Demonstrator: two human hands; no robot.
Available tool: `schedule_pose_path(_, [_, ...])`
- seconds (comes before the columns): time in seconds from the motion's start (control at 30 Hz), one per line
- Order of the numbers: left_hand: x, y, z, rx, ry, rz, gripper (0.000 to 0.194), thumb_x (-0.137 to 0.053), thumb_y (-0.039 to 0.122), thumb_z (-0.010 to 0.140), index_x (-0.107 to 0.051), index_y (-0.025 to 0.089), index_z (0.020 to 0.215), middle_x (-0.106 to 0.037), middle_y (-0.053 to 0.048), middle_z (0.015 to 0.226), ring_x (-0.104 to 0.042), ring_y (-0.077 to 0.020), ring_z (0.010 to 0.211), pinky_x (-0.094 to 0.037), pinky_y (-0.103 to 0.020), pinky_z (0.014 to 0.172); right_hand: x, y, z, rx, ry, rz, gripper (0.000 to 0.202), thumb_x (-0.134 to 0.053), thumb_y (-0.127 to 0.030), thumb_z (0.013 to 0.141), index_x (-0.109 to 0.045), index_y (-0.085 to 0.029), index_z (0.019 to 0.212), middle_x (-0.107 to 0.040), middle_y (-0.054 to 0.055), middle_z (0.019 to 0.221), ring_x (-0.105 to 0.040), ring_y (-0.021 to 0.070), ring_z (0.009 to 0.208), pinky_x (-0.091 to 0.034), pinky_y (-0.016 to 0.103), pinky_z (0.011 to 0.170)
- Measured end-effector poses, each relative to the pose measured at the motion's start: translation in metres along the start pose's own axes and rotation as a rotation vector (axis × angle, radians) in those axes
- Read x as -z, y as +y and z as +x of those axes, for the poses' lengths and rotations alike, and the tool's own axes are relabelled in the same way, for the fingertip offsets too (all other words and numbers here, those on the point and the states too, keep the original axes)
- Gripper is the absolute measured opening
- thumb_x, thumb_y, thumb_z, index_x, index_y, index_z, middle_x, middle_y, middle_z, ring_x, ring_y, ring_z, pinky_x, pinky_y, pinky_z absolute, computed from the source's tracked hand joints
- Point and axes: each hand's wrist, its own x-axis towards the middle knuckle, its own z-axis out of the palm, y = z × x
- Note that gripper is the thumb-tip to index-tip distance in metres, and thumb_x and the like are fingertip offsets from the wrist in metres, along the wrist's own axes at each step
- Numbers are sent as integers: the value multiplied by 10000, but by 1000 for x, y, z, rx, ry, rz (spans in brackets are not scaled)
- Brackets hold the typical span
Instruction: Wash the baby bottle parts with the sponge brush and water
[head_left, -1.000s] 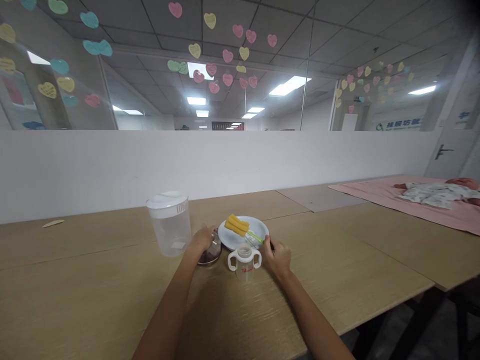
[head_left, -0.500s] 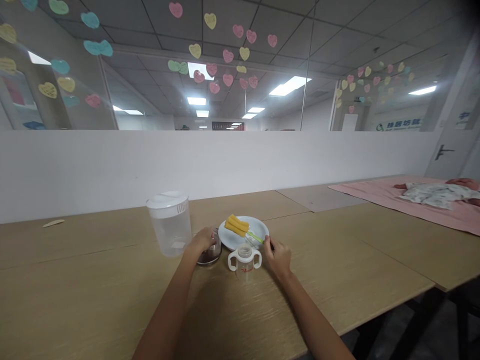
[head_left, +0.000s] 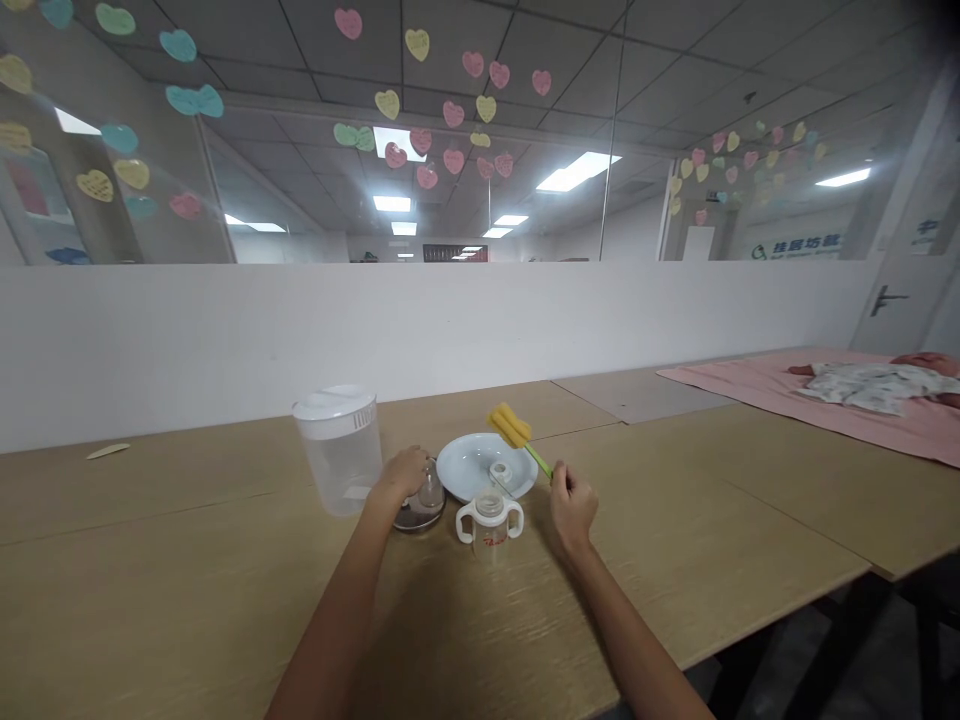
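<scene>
A sponge bottle brush (head_left: 511, 426) with a yellow head and a green stem is gripped in my right hand (head_left: 574, 503). Its head is raised over the back right rim of a white plate (head_left: 459, 462). On that plate rests a small white ring-shaped part (head_left: 500, 471). In front of the plate stands an upright clear baby bottle (head_left: 490, 537), uncapped, with two white handles. To its left, my left hand (head_left: 405, 472) is curled over a shallow metal dish (head_left: 417, 518), beside a clear dome-shaped cover (head_left: 430, 488). What its fingertips hold is hidden.
A clear plastic pitcher (head_left: 341, 450) with a white lid stands left of my left hand. A flat pale strip (head_left: 109, 451) lies at the far left. A baby-like figure (head_left: 862, 386) lies on a pink cloth (head_left: 750, 380) at right. A white wall (head_left: 450, 320) borders the table.
My right hand has lifted the bottle brush off the plate and shifted to the right, uncovering the white ring-shaped part. My left hand has moved slightly, staying by the metal dish.
</scene>
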Motion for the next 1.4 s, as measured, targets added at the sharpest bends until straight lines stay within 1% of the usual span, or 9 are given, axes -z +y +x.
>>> schedule_pose_path(0.17, [4, 32, 0, -142, 12, -94, 354, -401, 187, 856, -594, 151, 1150, -578, -100, 1243, -510, -219, 1151, -343, -305, 1007, -2, -2, -2, -48, -36, 18, 606, -249, -516, 887, -648, -148, 618, -609, 94, 546, -464, 151, 492, -224, 258, 499])
schedule_pose_path(0.33, [-24, 65, -1, -338, -138, -249, 326, -389, 299, 902, -652, 197, 1065, -643, -36, 1153, -575, -177, 1060, -418, -248, 936, -3, -4, -6, -4, -81, 4, 596, -246, -509, 888, -658, -153, 645, -626, 95, 577, -460, 148, 504, -235, 257, 516])
schedule_pose_path(0.47, [-45, 73, 4, -431, -237, -368, 378, -332, 370, 933, -653, 207, 1047, -646, -23, 1144, -588, -156, 1030, -436, -220, 894, -3, -4, -6, 31, -28, 19, 609, -236, -509, 895, -652, -148, 634, -606, 85, 541, -419, 135, 478, -244, 258, 517])
schedule_pose_path(0.63, [-58, 69, 17, -413, -172, -337, 368, -358, 366, 922, -669, 174, 965, -681, -60, 1019, -612, -180, 918, -448, -264, 851, -4, -5, -6, 64, 22, 65, 602, -252, -510, 896, -618, -148, 583, -559, 54, 498, -381, 118, 465, -256, 254, 520])
schedule_pose_path(0.77, [-66, 62, 24, -308, -52, -300, 247, -500, 205, 828, -665, 144, 1001, -660, -100, 1053, -593, -215, 977, -421, -308, 896, -3, -5, -6, 59, 18, 64, 590, -257, -500, 897, -602, -154, 566, -530, 35, 477, -360, 110, 451, -252, 253, 513])
schedule_pose_path(0.9, [-70, 59, 27, -203, 17, -316, 271, -546, 93, 737, -673, 140, 972, -686, -77, 902, -624, -208, 868, -457, -311, 830, -3, -5, -7, 54, 19, 60, 591, -257, -504, 893, -596, -156, 556, -512, 30, 466, -353, 111, 458, -251, 251, 510])
schedule_pose_path(1.1, [-50, 67, 25, -102, 132, -486, 288, -634, 78, 679, -648, 129, 962, -673, -63, 871, -632, -180, 809, -499, -289, 763, -3, -5, -6, 12, -5, 90, 575, -276, -513, 884, -574, -157, 546, -483, 20, 464, -355, 113, 467, -245, 252, 509])
schedule_pose_path(1.23, [-21, 69, 19, -84, 227, -657, 439, -585, 105, 748, -514, 125, 1181, -622, -83, 1022, -624, -130, 886, -508, -222, 764, -2, -6, -5, -69, 9, 147, 569, -282, -524, 880, -527, -160, 518, -439, 3, 451, -344, 107, 462, -230, 242, 485])
schedule_pose_path(1.4, [26, 77, -4, -154, 320, -1077, 539, -671, 185, 672, -510, 160, 1186, -564, -6, 844, -614, -121, 807, -518, -245, 754, -3, -5, -5, -43, 2, 137, 570, -288, -547, 868, -541, -161, 534, -463, 6, 465, -355, 108, 472, -241, 236, 495])
